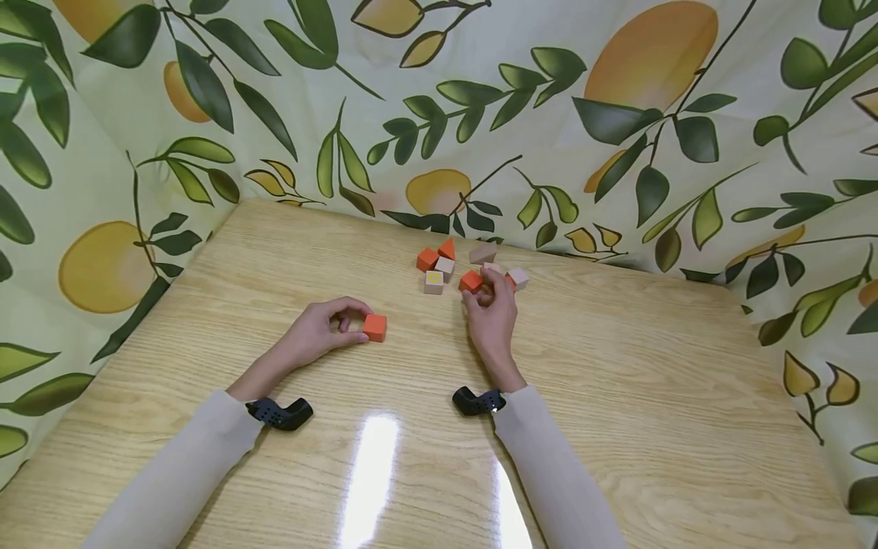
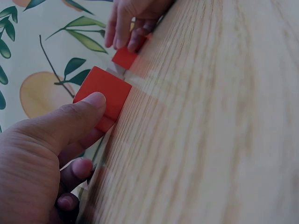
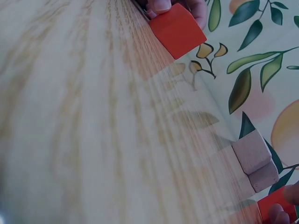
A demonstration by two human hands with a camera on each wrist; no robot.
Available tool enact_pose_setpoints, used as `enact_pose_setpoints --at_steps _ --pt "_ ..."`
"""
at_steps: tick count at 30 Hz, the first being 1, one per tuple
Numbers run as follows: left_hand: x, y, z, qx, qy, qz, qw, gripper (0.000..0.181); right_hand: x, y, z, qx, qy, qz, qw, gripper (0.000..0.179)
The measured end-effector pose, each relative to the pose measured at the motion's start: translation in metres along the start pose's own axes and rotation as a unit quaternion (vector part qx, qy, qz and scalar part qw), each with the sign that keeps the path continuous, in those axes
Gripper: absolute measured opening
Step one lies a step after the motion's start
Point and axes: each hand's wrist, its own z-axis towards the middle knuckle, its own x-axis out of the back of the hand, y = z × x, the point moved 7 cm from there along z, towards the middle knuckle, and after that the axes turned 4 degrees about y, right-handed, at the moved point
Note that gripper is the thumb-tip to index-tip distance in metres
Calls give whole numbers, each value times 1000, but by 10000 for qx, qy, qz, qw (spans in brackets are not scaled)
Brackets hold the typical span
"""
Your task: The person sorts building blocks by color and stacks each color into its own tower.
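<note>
My left hand (image 1: 317,333) pinches a red cube (image 1: 375,327) between thumb and forefinger, at the left of the table's middle. In the left wrist view the thumb lies flat across one face of that cube (image 2: 103,100). Farther off, my right hand (image 1: 492,320) reaches into a group of small blocks, its thumb and curled fingers on a red block (image 1: 470,281). In the right wrist view only fingertips and part of that red block (image 3: 267,206) show at the lower right corner. The right fingers partly hide a pale block and another red piece behind them.
Left of the right hand sit a red block (image 1: 427,259), a red triangular block (image 1: 447,248), a pale block (image 1: 444,268) and one with a yellow mark (image 1: 434,283). Pale blocks (image 1: 483,252) lie behind and right. A leaf-patterned cloth (image 1: 384,152) borders the wooden table (image 1: 652,427).
</note>
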Motion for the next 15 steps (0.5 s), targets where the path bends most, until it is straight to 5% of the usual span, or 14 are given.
enact_pose_setpoints --at_steps 15 --pt "-1 -2 0 -21 -13 -36 10000 34 -1 4 0 -174 35 -49 9998 42"
